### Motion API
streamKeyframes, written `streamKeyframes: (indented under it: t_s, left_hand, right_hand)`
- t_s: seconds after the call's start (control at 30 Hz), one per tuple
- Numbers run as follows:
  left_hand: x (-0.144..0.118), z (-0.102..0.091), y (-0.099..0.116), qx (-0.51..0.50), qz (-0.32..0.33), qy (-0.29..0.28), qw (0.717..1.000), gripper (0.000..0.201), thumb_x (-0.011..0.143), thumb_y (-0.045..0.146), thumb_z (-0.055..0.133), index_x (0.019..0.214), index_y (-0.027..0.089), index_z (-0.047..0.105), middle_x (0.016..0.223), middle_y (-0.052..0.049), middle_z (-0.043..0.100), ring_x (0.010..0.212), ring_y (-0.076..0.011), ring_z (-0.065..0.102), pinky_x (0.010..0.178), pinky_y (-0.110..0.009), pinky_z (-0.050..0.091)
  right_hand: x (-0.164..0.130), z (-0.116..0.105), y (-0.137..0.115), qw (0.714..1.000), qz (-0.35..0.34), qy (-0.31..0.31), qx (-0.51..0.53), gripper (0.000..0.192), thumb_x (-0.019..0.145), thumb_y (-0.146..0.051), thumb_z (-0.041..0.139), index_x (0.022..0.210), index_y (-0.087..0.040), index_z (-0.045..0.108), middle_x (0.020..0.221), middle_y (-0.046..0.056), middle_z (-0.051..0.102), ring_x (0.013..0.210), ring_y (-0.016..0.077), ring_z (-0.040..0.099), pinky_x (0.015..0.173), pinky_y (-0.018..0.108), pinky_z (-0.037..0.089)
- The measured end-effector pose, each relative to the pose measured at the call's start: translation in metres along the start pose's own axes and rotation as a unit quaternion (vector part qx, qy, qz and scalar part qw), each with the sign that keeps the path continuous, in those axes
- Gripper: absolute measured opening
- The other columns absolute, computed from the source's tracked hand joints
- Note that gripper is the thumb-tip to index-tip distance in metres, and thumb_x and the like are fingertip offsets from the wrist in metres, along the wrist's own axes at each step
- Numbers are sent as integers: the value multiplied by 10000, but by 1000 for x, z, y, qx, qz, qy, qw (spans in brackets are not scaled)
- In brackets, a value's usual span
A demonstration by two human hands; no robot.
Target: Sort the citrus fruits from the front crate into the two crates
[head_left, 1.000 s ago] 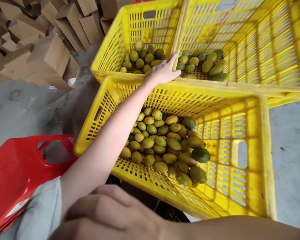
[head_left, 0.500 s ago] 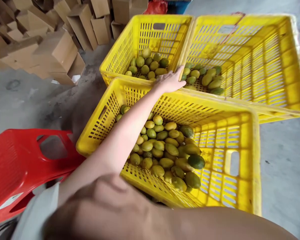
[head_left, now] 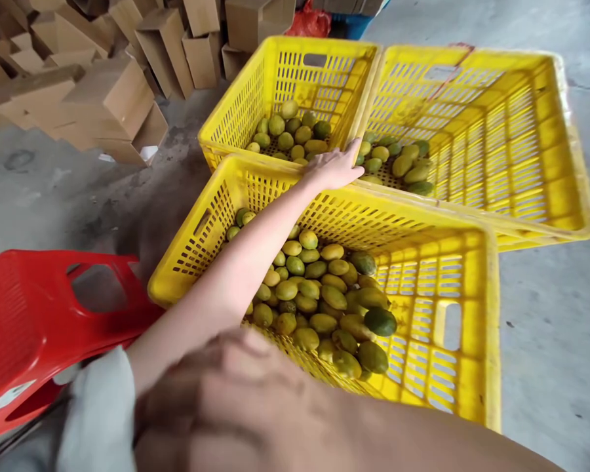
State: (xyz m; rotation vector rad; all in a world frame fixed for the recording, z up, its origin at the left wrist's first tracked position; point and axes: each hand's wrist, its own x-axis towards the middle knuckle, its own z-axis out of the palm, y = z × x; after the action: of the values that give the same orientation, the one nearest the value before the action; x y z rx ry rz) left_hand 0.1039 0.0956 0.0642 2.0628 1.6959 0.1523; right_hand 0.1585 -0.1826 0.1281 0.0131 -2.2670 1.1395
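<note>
Yellow plastic crate [head_left: 472,314], stiff, likely fruit-heavy, is best gripped at its rim; left hand [head_left: 332,169] rests flat there, right hand [head_left: 236,400] blurred, grip unclear

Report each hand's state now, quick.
Left hand: open, fingers flat on the far rim of the near crate, holding nothing.
Right hand: close to the camera and blurred; cannot tell if it holds anything.
</note>
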Motion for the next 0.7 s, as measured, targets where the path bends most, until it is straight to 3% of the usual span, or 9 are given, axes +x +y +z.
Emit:
streamKeyframes:
  t_s: [0.13,0.23,0.3,0.37,0.4,0.5,0.6,0.7]
  left_hand:
    - [-1,2,-2,7,10,19,1000,792,1121,353,516,1870,320,262,1662,-120,644,1511,-408,602,1257,-559,455]
    - [-2,2,-4,15,17,24,999,722,1154,348,452,1858,313,297,1579,-101,710,1475,-359,641,1224,-494,494]
    - [-2,1,-5,24,28,20,999,677,1188,337,371,1859,279,304,1579,-108,714,1468,-342,651,1214,-465,499]
    - [-4,0,-6,41,44,12,998,665,1215,337,291,1866,205,289,1608,-142,693,1479,-347,644,1219,-459,486]
    - [-5,0,-6,52,52,8,997,673,1223,349,268,1870,164,269,1620,-163,680,1489,-355,636,1227,-461,474]
    - [-11,3,-10,77,71,2,995,719,1224,411,270,1877,114,212,1629,-193,664,1520,-381,599,1269,-493,419]
    - [-18,9,-15,56,70,3,996,745,1195,487,286,1883,208,222,1614,-121,692,1563,-418,518,1330,-566,318]
    - [-24,16,-18,31,70,11,997,746,1162,537,267,1869,298,267,1553,-72,737,1577,-448,454,1366,-593,237]
  right_hand:
    - [-3,-8,44,997,-8,59,-54,402,996,-205,539,1374,-178,674,1400,157,721,1280,268,662,1079,432,566]
    - [-23,10,73,988,-55,106,-101,406,980,-187,534,1368,-182,655,1330,148,719,1194,261,663,992,421,570]
    - [-45,26,98,979,-58,119,-152,302,993,-210,554,1269,-181,671,1216,141,717,1117,271,657,916,420,557]
    - [-67,35,130,981,46,37,-187,284,980,-132,563,1237,-168,679,1192,152,715,1110,281,656,916,428,561]
    - [-78,37,148,974,119,31,-188,312,968,-94,543,1240,-150,686,1198,171,714,1115,288,660,922,433,572]
    - [-102,27,195,928,300,-46,-215,405,973,-83,529,1345,-94,687,1285,239,708,1186,347,656,1020,512,577]
    - [-115,10,223,884,377,-121,-248,415,1062,-188,534,1435,-88,686,1518,283,629,1312,381,636,1098,513,541]
    - [-119,1,234,860,400,-177,-262,375,1140,-275,470,1297,-117,772,1543,251,627,1242,337,674,1077,461,539]
